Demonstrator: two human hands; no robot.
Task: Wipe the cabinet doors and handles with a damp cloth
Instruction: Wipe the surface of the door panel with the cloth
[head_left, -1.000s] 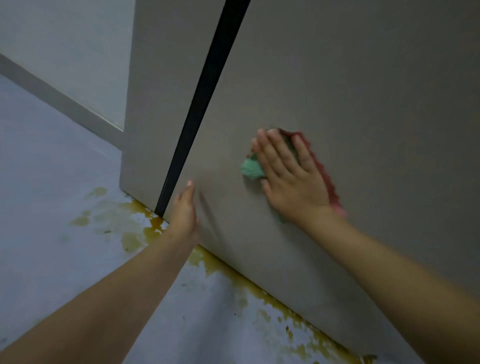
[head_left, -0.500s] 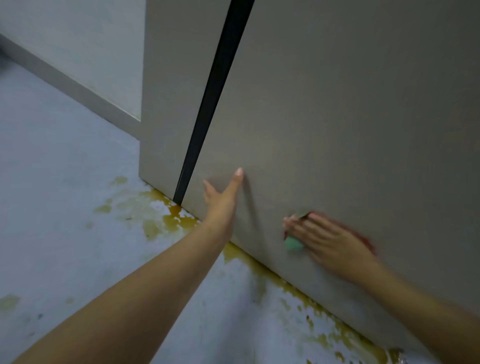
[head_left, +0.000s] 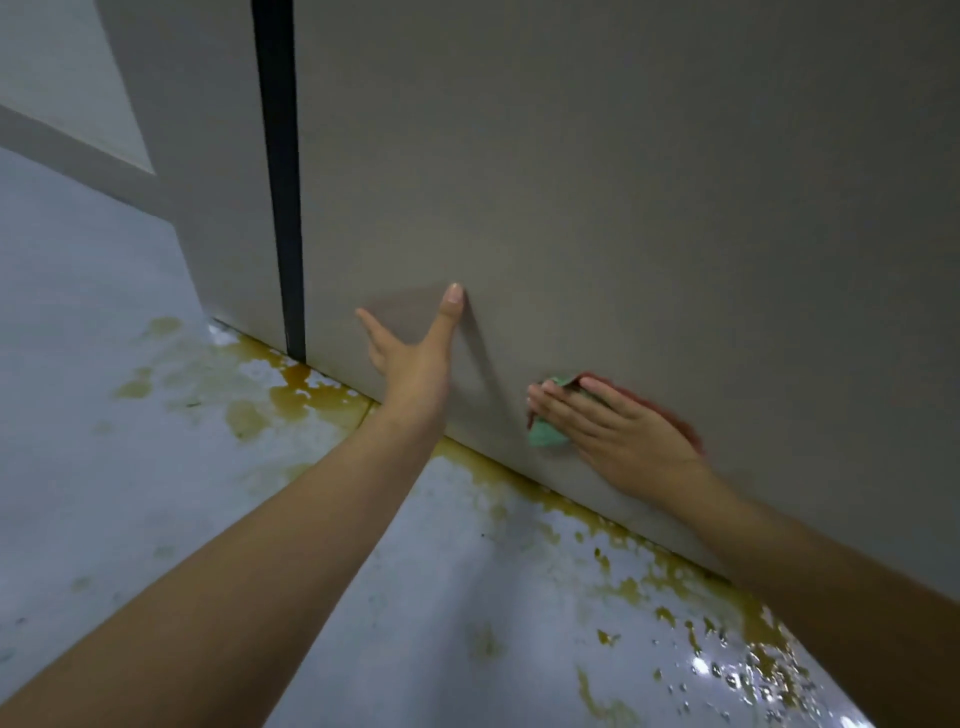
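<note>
A grey-beige cabinet door fills the upper right of the head view. My right hand presses a green and red cloth flat against the door's lower part, fingers straight and pointing left. My left hand is spread open on the same door, left of the cloth, with one fingertip touching the panel. A black vertical gap divides this door from the neighbouring door on the left. No handle is in view.
The pale grey floor carries yellow-brown stains along the foot of the cabinet and wet, shiny patches at lower right. A white wall with a grey skirting runs off to the far left.
My right hand has slid the cloth from the middle of the door down to its lower part. My left hand has moved right, from beside the black gap onto the panel.
</note>
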